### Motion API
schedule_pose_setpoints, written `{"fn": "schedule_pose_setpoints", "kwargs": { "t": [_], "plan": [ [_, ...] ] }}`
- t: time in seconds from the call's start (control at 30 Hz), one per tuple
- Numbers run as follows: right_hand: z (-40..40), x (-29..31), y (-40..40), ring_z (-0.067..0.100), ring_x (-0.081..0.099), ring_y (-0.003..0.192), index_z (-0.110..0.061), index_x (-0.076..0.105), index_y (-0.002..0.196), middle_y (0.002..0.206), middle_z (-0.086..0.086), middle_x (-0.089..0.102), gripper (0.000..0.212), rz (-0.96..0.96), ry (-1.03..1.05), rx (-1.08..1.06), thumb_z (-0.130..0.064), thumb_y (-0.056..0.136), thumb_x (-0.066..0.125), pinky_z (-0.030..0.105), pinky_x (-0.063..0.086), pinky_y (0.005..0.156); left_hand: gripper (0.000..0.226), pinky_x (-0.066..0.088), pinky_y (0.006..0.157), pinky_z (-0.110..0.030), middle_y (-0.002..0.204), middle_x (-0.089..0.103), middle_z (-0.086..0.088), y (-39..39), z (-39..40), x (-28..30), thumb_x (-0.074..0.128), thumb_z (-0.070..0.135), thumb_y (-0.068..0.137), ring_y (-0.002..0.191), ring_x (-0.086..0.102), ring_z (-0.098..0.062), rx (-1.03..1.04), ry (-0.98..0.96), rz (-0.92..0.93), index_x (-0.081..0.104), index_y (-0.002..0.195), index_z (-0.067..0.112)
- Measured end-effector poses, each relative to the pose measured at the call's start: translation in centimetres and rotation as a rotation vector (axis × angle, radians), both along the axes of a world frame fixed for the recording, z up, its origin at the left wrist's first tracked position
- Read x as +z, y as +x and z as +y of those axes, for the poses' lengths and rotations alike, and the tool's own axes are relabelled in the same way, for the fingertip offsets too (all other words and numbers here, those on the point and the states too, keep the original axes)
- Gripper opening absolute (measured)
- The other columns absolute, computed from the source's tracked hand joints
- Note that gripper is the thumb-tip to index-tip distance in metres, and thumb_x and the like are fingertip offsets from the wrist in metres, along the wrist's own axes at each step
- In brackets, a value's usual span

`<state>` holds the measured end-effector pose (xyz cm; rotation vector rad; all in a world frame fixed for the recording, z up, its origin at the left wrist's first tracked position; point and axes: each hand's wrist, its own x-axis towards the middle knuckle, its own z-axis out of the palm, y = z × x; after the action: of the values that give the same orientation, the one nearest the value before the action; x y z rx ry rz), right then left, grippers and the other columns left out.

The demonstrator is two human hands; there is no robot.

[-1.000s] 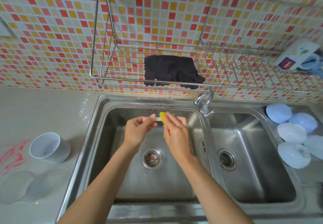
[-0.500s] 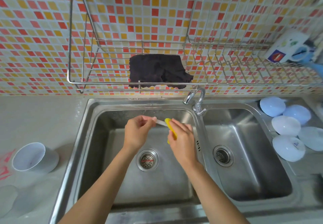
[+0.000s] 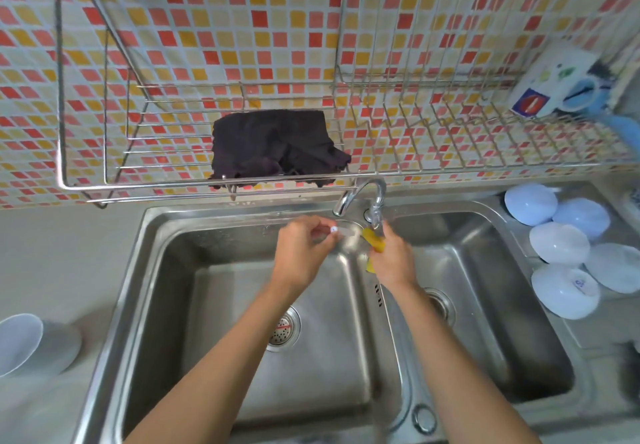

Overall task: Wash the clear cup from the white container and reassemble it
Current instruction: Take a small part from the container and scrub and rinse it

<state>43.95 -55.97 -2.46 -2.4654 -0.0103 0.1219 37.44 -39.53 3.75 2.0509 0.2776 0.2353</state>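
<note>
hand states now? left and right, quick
Left hand: closed, pinching a small clear straw-like piece with a white tip.
Right hand: closed, gripping a yellow sponge-like scrubber.

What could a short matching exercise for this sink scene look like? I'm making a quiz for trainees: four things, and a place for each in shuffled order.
Things:
1. dark cloth
2. white container
3. pale bowls
4. yellow sponge

Places:
A. in the right hand
B. on the counter left of the sink
C. on the wire rack
D. upside down, right of the sink

Pairs: 1-C, 2-B, 3-D, 4-A
</note>
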Motion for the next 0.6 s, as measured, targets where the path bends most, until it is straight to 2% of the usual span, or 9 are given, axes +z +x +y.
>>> {"fn": "schedule_pose_setpoints", "kwargs": {
  "t": [0.13,0.3,0.4,0.5,0.6],
  "plan": [
    [0.0,-0.6,0.1,0.037,0.06,0.106,-0.015,0.03,0.149,0.115,0.018,0.067,0.074,0.034,-0.006,0.059,-0.013,0.084,0.064,0.04,0.049,0.085,0.006,0.041,0.067,-0.001,0.081,0.068,0.009,0.7,-0.6,0.0,0.074,0.018,0.082,0.07,0.06,0.004,0.019,0.036,-0.008,0.075,0.087,0.016],
    [-0.6,-0.4,-0.2,0.036,0.059,0.105,-0.012,0.033,0.147,0.114,0.016,0.066,0.07,-0.055,0.049,0.052,-0.012,0.085,0.064,0.035,0.046,0.082,0.005,0.045,0.071,-0.009,0.087,0.071,0.004,0.9,-0.7,-0.1,0.073,0.02,0.083,0.075,0.064,-0.004,0.013,0.072,-0.022,0.074,0.087,0.017],
    [-0.9,-0.8,-0.3,0.035,0.06,0.103,-0.011,0.034,0.147,0.113,0.013,0.068,0.07,-0.095,0.089,0.023,-0.011,0.083,0.063,0.033,0.045,0.081,0.005,0.045,0.072,-0.01,0.087,0.07,0.004,0.7,-0.5,0.0,0.073,0.02,0.083,0.076,0.063,-0.008,0.008,0.109,-0.038,0.073,0.087,0.017],
    [-1.5,-0.9,-0.8,0.032,0.06,0.104,-0.01,0.036,0.146,0.115,0.012,0.068,0.07,-0.118,0.125,-0.036,-0.009,0.082,0.064,0.031,0.045,0.085,0.006,0.049,0.075,-0.019,0.086,0.069,0.007,0.3,-0.2,0.0,0.073,0.023,0.084,0.079,0.064,-0.01,0.023,0.111,-0.047,0.074,0.09,0.02],
    [-2.2,-1.0,-1.3,0.027,0.061,0.105,-0.018,0.039,0.145,0.12,0.009,0.066,0.071,-0.025,0.252,-0.108,-0.015,0.079,0.065,0.032,0.048,0.092,0.008,0.05,0.075,-0.02,0.085,0.071,0.005,0.1,0.1,-0.1,0.072,0.026,0.085,0.078,0.065,-0.011,0.054,0.087,-0.076,0.075,0.09,0.021]
  ]
}}
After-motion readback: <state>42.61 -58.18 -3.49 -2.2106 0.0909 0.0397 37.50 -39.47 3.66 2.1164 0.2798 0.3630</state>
